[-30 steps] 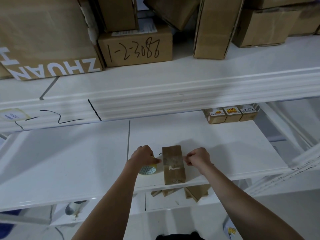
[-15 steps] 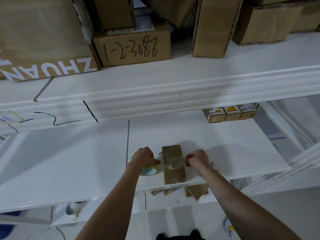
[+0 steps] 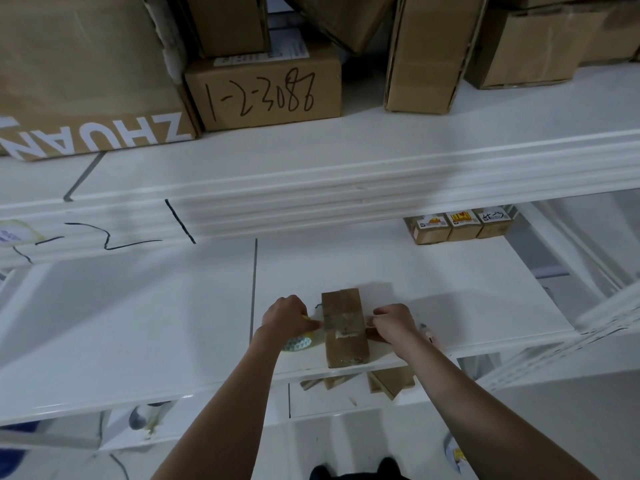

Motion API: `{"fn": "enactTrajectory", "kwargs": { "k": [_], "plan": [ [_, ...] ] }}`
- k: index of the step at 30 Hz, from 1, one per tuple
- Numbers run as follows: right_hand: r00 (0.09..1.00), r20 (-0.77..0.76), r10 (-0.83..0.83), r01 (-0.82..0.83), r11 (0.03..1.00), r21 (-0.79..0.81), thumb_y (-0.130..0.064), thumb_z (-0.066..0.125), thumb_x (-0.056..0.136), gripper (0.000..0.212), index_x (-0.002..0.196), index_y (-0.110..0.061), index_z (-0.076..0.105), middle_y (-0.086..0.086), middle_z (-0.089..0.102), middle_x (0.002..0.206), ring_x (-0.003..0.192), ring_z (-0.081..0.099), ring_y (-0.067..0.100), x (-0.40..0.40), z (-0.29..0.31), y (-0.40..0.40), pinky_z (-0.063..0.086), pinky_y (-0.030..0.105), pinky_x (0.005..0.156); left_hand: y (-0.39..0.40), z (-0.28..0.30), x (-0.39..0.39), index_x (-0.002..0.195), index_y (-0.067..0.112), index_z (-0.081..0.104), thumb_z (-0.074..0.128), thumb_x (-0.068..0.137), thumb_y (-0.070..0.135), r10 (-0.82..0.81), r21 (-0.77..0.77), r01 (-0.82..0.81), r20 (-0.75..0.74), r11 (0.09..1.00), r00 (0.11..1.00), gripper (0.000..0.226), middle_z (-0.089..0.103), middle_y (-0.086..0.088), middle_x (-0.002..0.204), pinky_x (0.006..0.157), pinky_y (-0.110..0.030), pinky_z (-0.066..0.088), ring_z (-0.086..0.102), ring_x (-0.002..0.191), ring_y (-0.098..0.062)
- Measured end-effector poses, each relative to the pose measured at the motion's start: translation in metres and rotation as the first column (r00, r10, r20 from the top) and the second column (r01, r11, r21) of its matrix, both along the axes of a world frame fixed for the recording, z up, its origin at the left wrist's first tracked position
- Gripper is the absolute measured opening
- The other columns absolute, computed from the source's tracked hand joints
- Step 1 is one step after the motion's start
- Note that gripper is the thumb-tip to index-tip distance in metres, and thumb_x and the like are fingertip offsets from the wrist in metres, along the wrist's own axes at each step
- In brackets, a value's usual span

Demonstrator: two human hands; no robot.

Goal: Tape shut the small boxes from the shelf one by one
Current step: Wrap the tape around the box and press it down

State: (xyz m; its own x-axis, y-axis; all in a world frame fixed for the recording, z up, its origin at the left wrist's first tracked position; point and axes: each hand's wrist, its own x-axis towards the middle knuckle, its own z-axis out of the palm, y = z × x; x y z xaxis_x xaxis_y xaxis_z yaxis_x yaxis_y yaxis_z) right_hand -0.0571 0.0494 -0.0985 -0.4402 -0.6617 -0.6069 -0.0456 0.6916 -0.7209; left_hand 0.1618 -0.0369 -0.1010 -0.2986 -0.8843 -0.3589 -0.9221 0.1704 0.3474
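Note:
A small brown cardboard box (image 3: 346, 344) lies lengthwise near the front edge of the white middle shelf (image 3: 450, 292). A strip of clear tape (image 3: 343, 322) runs across its top. My left hand (image 3: 289, 317) is curled at the box's left side and holds a roll of tape (image 3: 300, 342) that shows under the palm. My right hand (image 3: 393, 322) is curled at the box's right side, its fingertips pinching the tape's end against the box.
Three small labelled boxes (image 3: 459, 225) stand at the back right of the same shelf. Large cartons, one marked 1-2-3088 (image 3: 265, 88), fill the upper shelf. Folded cardboard pieces (image 3: 388, 381) lie on the shelf below. A shelf post (image 3: 588, 323) rises at right.
Both hands stay at the sides of the box; the right hand has shifted slightly towards the box. The camera has dipped a little.

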Motion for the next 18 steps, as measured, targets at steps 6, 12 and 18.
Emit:
{"fn": "enactTrajectory", "kwargs": {
  "k": [6,12,18],
  "plan": [
    [1.000,-0.027,-0.017,0.017,1.000,0.000,0.005,0.073,0.082,0.046,0.127,-0.001,0.065,0.017,0.070,0.116,0.101,0.070,0.029,-0.0061,-0.0030,0.0014,0.060,0.037,0.090,-0.0007,0.0010,-0.0006,0.087,0.018,0.075,0.074,0.080,0.057,-0.004,0.015,0.004,0.000,1.000,1.000,0.040,0.068,0.004,0.077,0.057,-0.020,0.044,0.060,0.063,-0.007],
    [0.998,-0.055,0.000,0.000,1.000,-0.006,0.006,0.067,0.085,0.038,0.121,-0.003,0.069,0.013,0.071,0.112,0.104,0.067,0.027,-0.0050,-0.0062,0.0046,0.056,0.039,0.097,-0.0007,0.0032,-0.0023,0.092,0.018,0.076,0.073,0.081,0.056,-0.010,0.018,0.010,0.015,1.000,1.000,0.040,0.071,0.002,0.083,0.061,-0.021,0.050,0.062,0.067,-0.010],
    [0.993,-0.105,0.059,-0.058,0.998,0.021,0.006,0.066,0.086,0.038,0.123,-0.004,0.066,0.016,0.067,0.117,0.107,0.066,0.031,0.0019,-0.0008,0.0060,0.058,0.042,0.094,0.0026,0.0064,-0.0046,0.090,0.017,0.076,0.073,0.082,0.055,-0.009,0.016,0.009,0.026,1.000,1.000,0.039,0.068,0.003,0.079,0.058,-0.021,0.043,0.061,0.068,-0.012]
  ]
}}
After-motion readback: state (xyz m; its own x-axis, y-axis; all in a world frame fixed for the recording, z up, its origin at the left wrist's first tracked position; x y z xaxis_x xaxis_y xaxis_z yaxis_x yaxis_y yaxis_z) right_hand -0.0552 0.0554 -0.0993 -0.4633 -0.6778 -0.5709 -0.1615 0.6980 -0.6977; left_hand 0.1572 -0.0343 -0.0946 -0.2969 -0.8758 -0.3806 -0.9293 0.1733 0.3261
